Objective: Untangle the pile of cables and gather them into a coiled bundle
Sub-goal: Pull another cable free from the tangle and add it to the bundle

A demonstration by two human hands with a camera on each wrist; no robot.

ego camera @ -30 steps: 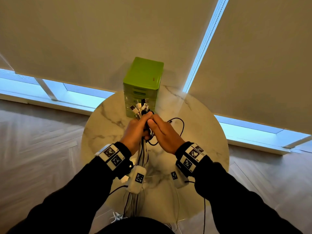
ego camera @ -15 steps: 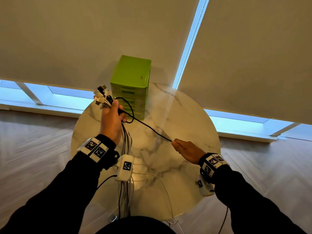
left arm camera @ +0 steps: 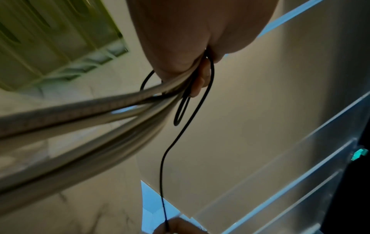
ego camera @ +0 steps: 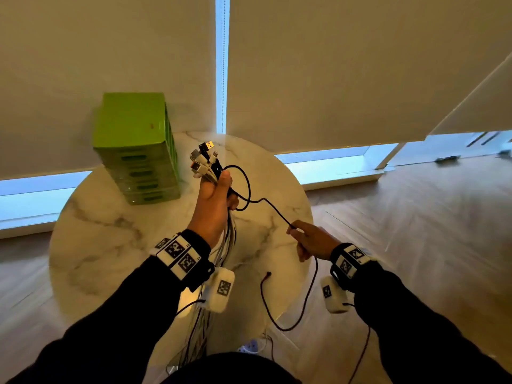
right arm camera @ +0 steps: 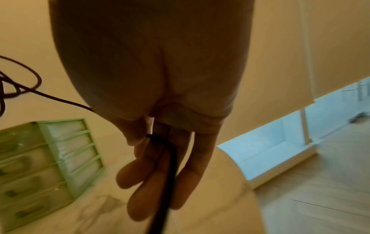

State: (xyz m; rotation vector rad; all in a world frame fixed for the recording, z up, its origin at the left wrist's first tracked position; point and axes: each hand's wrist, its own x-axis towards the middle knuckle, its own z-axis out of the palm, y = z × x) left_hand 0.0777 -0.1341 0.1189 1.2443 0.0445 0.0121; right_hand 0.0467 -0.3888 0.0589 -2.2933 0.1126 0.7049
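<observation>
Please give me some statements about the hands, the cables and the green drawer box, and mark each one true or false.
1. The left hand grips a bundle of cables with the plugs pointing up. True.
2. The right hand is empty. False: it pinches a black cable.
3. The black cable runs from one hand to the other. True.
4. The green drawer box lies on the floor. False: it stands on the marble table.
5. The black cable is pulled straight. False: it makes a loop near the left hand.

drawer unit [ego camera: 137,151] on table [ego camera: 105,245] rear-left, cable bundle [ego camera: 206,164] just right
</observation>
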